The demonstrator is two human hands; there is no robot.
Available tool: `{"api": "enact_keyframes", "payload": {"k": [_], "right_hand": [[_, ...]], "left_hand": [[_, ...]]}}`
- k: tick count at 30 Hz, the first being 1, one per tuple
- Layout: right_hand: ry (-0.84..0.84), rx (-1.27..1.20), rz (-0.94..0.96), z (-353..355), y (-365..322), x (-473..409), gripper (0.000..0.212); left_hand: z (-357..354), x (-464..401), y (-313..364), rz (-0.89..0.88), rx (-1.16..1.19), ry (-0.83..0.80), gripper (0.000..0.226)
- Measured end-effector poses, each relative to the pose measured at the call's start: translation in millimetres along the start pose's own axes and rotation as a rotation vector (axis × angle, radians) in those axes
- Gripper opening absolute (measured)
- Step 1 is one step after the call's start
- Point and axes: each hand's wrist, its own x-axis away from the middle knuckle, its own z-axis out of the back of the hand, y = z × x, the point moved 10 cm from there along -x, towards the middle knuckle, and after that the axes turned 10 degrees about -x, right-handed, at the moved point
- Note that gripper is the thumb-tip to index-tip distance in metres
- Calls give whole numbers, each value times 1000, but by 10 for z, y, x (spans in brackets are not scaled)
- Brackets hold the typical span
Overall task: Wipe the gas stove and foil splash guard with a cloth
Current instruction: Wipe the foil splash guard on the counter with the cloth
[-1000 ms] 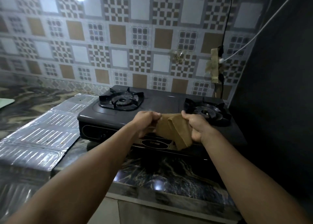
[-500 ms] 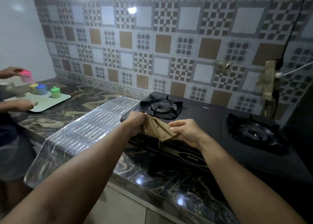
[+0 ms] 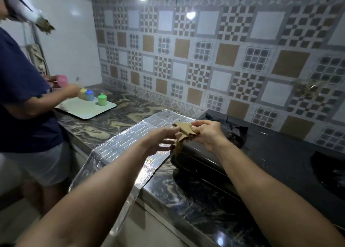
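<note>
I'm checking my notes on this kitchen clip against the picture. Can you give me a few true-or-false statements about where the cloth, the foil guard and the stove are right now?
1. Both hands hold the brown cloth in the air. True: the left hand and right hand each grip it.
2. The foil splash guard stands upright behind the stove. False: it lies flat on the counter, left of the stove.
3. The gas stove is black. True.
4. The cloth is pressed flat on a burner. False: it is held above the stove's left edge, touching no burner.
5. Another person's green cup sits on a tray. True.
</note>
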Motion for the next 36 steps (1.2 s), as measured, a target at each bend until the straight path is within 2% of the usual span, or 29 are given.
{"api": "enact_keyframes", "payload": {"k": [2,4,6,10,12,14,15,17,19,21,23,25,27,29,33,36], "right_hand": [[-42,33,-3,-192,35,-77,16],[-50,72,9,-318,46,-165,17],[-38,134,5,-404,65,-266,18],[-121,243,-117,-572,185,-430,23],[-172,152,-233,-702,300,-472,17],[-212,3,-319,-818,369,-474,24],[-231,-61,-334,-900,374,-470,29],[-267,-180,-342,-1078,354,-437,24],[-274,-244,-326,-1219,334,-392,23],[-282,-280,-314,-1341,338,-396,33],[-272,-302,-309,-1436,358,-412,35],[-225,-300,-294,-1482,364,-458,28],[-176,-296,-268,-1490,352,-516,23],[-139,-283,-254,-1492,352,-574,21],[-109,-248,-239,-1537,352,-626,18],[-122,-232,-243,-1609,347,-616,18]], "left_hand": [[256,-48,-27,4,16,75,11],[521,-63,-33,9,22,160,14],[808,-63,-33,4,12,251,5],[1281,-65,22,-38,-131,425,25],[1505,-121,1,-60,-173,498,29],[1634,-159,-19,-81,-218,544,29],[1710,-177,-28,-85,-274,583,25],[1859,-131,-34,-50,-462,714,10],[1939,-40,-18,-17,-579,839,13],[1902,-84,-22,-52,-493,776,14],[1683,-207,-41,-121,-224,483,23],[1474,-203,-14,-151,38,209,15],[1439,-156,59,-195,105,117,2],[1466,-138,97,-240,61,131,8],[1548,-175,125,-313,-77,269,27],[1653,-209,145,-338,-149,391,21]]}}
